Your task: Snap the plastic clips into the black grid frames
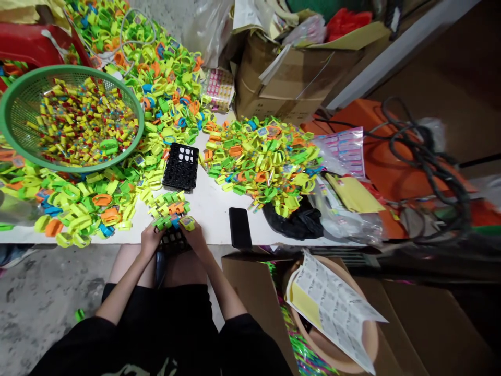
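At the table's front edge, a black plastic basket-like tray (174,240) leans over my lap, with rows of green, yellow and orange plastic toy watches (169,206) in its upper part. My left hand (151,240) is closed at the tray's left side, its fingertips near the lowest row. On the right, my right hand (194,237) pinches a yellow toy watch (187,223) with a square picture face, just over the tray. A second black tray (180,167) lies on the white tabletop (207,209) beyond my hands.
Loose toy watches heap up at left and in a pile (266,156) at right. A green basket (139,136) holds small yellow-and-red pieces. A black phone (240,228) lies near the front edge, beside a black bag (297,222). Cardboard box (297,78) stands behind.
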Motion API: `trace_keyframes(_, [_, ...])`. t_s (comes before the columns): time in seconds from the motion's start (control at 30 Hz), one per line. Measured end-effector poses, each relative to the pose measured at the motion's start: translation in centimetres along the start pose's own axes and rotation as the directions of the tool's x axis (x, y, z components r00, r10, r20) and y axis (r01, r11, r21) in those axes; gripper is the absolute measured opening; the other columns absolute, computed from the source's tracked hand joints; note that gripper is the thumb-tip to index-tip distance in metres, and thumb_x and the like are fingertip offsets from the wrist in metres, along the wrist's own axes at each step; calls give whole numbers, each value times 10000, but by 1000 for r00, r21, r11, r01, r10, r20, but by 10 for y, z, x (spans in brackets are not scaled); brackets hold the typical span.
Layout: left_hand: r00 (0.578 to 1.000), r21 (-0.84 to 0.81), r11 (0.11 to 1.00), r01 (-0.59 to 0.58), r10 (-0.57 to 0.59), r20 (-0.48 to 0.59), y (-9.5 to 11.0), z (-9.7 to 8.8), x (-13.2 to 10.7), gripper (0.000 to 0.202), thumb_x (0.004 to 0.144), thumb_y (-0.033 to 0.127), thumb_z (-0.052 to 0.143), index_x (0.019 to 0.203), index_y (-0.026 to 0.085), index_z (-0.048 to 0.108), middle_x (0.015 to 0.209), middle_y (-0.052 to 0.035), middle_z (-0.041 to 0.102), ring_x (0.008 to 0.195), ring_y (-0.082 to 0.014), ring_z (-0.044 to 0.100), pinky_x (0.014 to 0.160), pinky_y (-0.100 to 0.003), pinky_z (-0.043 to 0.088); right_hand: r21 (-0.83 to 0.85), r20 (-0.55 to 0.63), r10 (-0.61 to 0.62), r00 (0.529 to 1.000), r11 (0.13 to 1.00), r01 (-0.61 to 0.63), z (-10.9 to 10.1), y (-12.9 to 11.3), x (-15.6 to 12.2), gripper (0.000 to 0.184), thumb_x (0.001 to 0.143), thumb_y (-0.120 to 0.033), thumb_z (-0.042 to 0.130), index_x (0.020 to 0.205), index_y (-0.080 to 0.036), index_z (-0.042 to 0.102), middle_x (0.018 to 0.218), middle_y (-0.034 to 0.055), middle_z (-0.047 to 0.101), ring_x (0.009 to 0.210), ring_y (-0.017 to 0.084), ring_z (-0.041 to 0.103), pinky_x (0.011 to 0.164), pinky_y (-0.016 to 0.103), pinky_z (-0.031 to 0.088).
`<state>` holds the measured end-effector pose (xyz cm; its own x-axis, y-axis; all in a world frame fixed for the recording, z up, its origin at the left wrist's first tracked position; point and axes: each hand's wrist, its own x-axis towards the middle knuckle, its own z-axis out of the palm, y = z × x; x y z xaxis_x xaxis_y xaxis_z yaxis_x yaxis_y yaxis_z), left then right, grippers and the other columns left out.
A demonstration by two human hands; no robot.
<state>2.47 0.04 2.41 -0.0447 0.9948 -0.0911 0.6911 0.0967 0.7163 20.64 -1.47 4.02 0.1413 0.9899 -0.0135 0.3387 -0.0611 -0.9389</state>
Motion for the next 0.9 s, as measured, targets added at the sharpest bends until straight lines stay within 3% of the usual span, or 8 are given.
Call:
trace_keyframes(0.1, [999, -156, 987, -30, 27, -22, 2, -2, -12, 201, 795, 387, 654, 812, 200, 584, 563, 63, 448, 546, -131, 482, 569, -242, 385, -15, 15, -5, 1000, 1000, 5, 2, -3, -1, 130, 812, -323, 545, 876, -225, 602, 889, 65, 698, 853, 207, 637, 809, 320, 524])
trace_keyframes(0.17, [989, -255, 963, -91, 58, -134, 3, -3, -25, 336, 800, 432, 645, 1010, 190, 547, 668, 49, 510, 569, -129, 496, 572, -244, 413, -32, 24, -2, 1000, 999, 3, 4, -6, -1, 144, 820, -301, 526, 907, -227, 614, 918, 66, 700, 878, 213, 637, 817, 319, 519])
trace_keyframes(0.3, [876, -148, 946, -289, 199, -439, 13, -14, -45, 458, 765, 457, 700, 1080, 178, 519, 982, -74, 588, 839, -189, 589, 757, -322, 486, -81, 21, -13, 1000, 997, 15, 7, -12, 2, 209, 846, -271, 496, 990, -227, 640, 1026, 74, 700, 983, 224, 632, 865, 321, 503])
trace_keyframes(0.37, [849, -15, 928, -372, 333, -410, 28, -24, -45, 445, 766, 456, 716, 1083, 186, 560, 1066, -107, 600, 1009, -244, 586, 884, -384, 466, -98, 39, -45, 998, 994, 49, 6, -13, 4, 226, 866, -287, 485, 1001, -214, 651, 1053, 85, 695, 1007, 233, 630, 877, 325, 498])
trace_keyframes(0.43, [841, 101, 889, -447, 456, -292, 47, -35, -38, 409, 790, 443, 711, 1109, 212, 604, 1140, -115, 614, 1105, -275, 563, 960, -419, 424, -100, 66, -89, 994, 990, 96, 5, -13, 8, 234, 880, -300, 475, 984, -205, 661, 1061, 91, 693, 1011, 239, 630, 887, 329, 493])
trace_keyframes(0.57, [819, 218, 824, -524, 557, -138, 77, -51, -18, 346, 805, 430, 710, 1110, 272, 670, 1216, -96, 624, 1208, -305, 514, 1032, -436, 358, -150, 106, -85, 991, 984, 101, 5, -14, 17, 201, 856, -245, 481, 895, -209, 675, 995, 78, 708, 930, 229, 636, 869, 316, 485])
trace_keyframes(0.77, [745, 334, 731, -595, 658, -111, 78, -47, -8, 276, 836, 426, 679, 1026, 226, 699, 1144, -112, 658, 1192, -305, 537, 1040, -453, 373, -328, 138, 69, 988, 944, -21, 10, -20, 26, 230, 773, -110, 490, 878, -193, 678, 969, 82, 729, 888, 223, 632, 834, 292, 483])
trace_keyframes(0.9, [712, 351, 703, -618, 690, -128, 74, -43, -9, 269, 875, 408, 633, 1041, 203, 686, 1118, -119, 658, 1197, -300, 537, 1021, -459, 405, -499, 180, 138, 974, 866, -31, 8, -28, 26, 259, 835, -137, 479, 990, -179, 682, 1060, 91, 727, 941, 218, 643, 817, 260, 476])
